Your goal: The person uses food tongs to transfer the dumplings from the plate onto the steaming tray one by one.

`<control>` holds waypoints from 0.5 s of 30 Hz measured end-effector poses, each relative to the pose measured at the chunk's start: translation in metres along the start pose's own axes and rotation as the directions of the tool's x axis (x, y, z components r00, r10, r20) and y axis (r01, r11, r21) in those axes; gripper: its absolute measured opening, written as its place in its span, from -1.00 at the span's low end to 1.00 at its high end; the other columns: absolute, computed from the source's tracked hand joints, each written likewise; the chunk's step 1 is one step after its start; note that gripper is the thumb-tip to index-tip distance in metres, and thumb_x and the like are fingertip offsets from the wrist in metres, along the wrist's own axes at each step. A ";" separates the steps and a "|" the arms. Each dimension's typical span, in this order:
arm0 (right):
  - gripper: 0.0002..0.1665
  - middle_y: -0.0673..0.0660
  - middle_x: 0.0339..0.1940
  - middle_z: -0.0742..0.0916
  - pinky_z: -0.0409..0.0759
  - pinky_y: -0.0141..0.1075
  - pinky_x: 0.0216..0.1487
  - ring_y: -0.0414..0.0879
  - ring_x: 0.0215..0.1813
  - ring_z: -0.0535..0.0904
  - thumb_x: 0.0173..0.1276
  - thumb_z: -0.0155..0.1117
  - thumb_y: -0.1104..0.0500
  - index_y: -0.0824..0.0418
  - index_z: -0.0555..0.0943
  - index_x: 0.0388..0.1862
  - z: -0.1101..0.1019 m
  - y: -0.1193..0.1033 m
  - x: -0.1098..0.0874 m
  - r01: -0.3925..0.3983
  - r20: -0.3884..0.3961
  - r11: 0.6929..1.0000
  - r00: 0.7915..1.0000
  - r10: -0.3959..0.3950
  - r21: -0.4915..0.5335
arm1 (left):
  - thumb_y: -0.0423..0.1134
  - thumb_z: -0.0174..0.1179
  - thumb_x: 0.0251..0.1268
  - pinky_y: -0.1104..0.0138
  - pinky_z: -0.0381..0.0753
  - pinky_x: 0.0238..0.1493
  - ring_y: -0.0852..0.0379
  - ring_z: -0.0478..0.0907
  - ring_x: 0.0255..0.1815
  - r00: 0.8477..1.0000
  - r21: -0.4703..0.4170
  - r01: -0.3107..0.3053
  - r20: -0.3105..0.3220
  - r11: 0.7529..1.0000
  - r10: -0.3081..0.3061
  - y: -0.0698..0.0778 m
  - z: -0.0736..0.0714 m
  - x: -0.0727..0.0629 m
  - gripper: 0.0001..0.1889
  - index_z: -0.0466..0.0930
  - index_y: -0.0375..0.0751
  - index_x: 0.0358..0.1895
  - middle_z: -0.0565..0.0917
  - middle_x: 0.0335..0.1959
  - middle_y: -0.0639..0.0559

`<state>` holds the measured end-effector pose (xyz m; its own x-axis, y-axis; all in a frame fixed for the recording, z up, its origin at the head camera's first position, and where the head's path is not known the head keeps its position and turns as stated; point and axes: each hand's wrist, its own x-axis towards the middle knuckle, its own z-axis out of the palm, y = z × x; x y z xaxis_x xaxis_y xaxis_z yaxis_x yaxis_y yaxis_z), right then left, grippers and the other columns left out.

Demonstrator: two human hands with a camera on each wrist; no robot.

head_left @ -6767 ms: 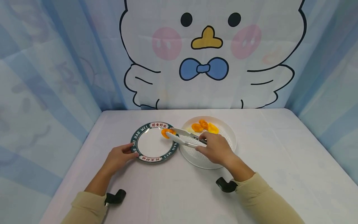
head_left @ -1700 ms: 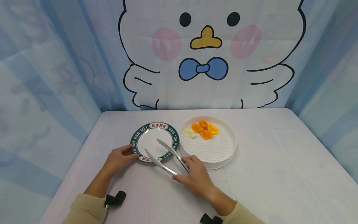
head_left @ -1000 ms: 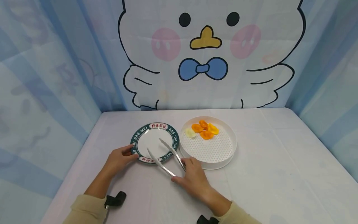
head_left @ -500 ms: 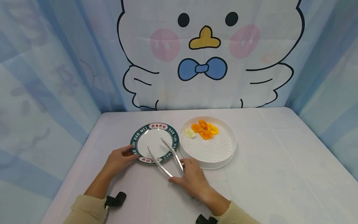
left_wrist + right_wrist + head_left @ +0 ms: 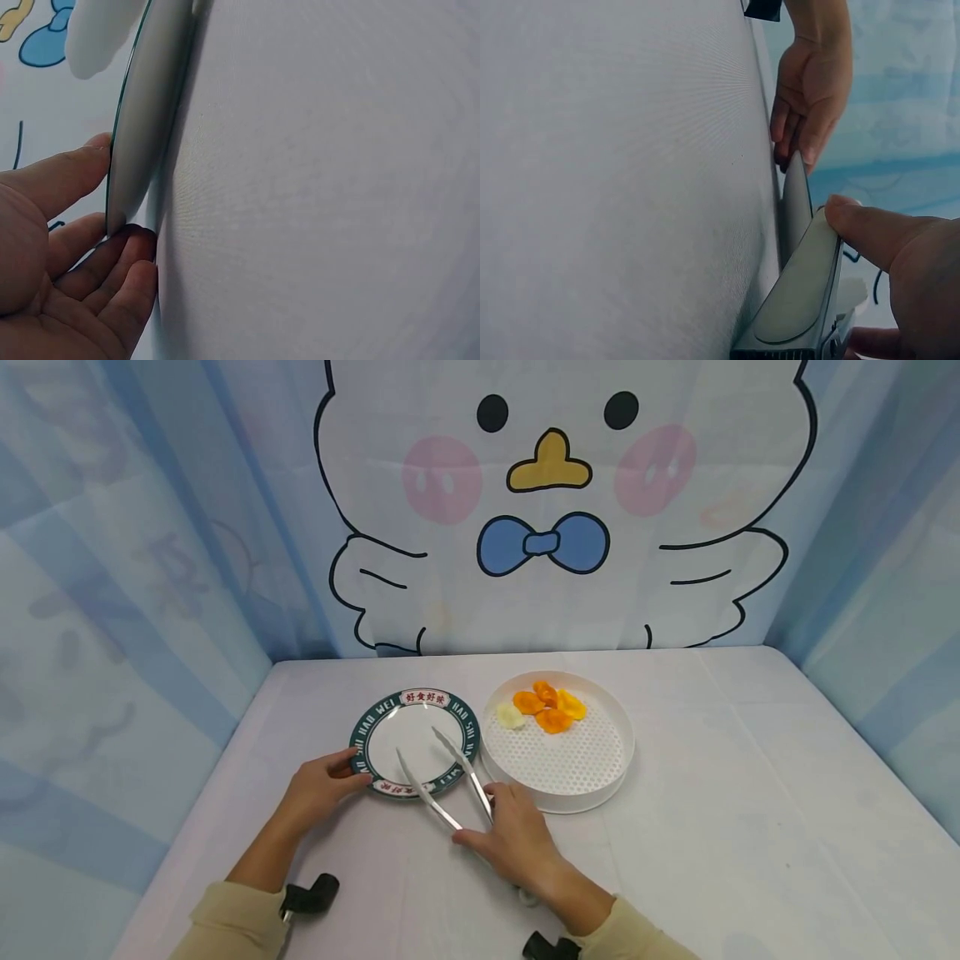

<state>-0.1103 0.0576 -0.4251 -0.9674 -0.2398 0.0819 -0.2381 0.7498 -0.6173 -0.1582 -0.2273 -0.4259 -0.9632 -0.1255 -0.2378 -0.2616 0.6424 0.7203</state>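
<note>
My left hand (image 5: 318, 789) pinches the near-left rim of a white plate (image 5: 397, 731) with a green lettered border. In the left wrist view the thumb lies on the edge and fingers reach under the plate (image 5: 146, 105). My right hand (image 5: 521, 839) holds metal tongs (image 5: 468, 770); their arms are spread over the plate with nothing between the tips. A pale tongs grip (image 5: 802, 277) shows under the thumb in the right wrist view. Right of the plate, a round perforated white tray (image 5: 577, 768) bears orange pieces (image 5: 554, 721), a yellow piece (image 5: 572, 705) and a pale piece (image 5: 511, 717).
A white cloth covers the table (image 5: 712, 827). Behind it hangs a curtain (image 5: 555, 610) with a cartoon print, and blue curtains (image 5: 135, 635) stand at both sides. A black wrist mount (image 5: 311, 893) sits by the left sleeve.
Earlier the tongs held an orange piece above the plate. That orange piece now appears to lie in the tray. The right hand moved down and left, and the tongs spread. The left hand stayed.
</note>
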 end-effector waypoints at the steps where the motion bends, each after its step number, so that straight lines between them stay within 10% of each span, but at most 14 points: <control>1: -0.14 0.19 -0.13 0.57 0.48 -0.17 -0.18 0.00 -0.16 0.43 0.05 0.61 -0.11 0.44 0.52 0.14 0.000 0.000 0.000 -0.004 0.009 1.000 1.000 0.004 -0.005 | -0.02 0.34 0.32 -0.11 0.38 0.32 -0.26 0.43 0.28 1.000 -0.001 -0.002 0.000 1.000 0.002 0.000 0.000 0.000 -0.26 0.33 -0.33 0.45 0.53 0.26 -0.36; 8: -0.11 0.25 -0.08 0.55 0.51 -0.17 -0.18 -0.02 -0.18 0.43 0.22 0.48 -0.17 0.47 0.45 0.24 -0.011 -0.002 -0.004 0.016 0.036 0.998 0.999 -0.014 -0.054 | -0.06 0.33 0.33 -0.08 0.38 0.33 -0.23 0.43 0.29 1.000 -0.018 -0.007 0.010 1.000 0.007 -0.001 -0.003 0.003 -0.27 0.32 -0.32 0.47 0.53 0.27 -0.32; 15: -0.29 0.33 0.20 0.57 0.51 0.04 0.24 0.18 0.19 0.51 0.45 0.25 -0.11 0.40 0.44 0.32 -0.045 0.000 -0.006 0.021 -0.017 0.996 1.000 -0.023 -0.083 | 0.04 0.16 0.45 -0.20 0.36 0.29 -0.38 0.27 0.41 1.000 0.050 -0.012 0.030 0.999 0.010 0.011 -0.012 -0.003 -0.26 0.19 -0.26 0.54 0.34 0.41 -0.42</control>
<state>-0.1087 0.0866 -0.3909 -0.9631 -0.2462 0.1091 -0.2649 0.7932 -0.5483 -0.1592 -0.2294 -0.4095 -0.9635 -0.0966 -0.2496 -0.2469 0.6809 0.6895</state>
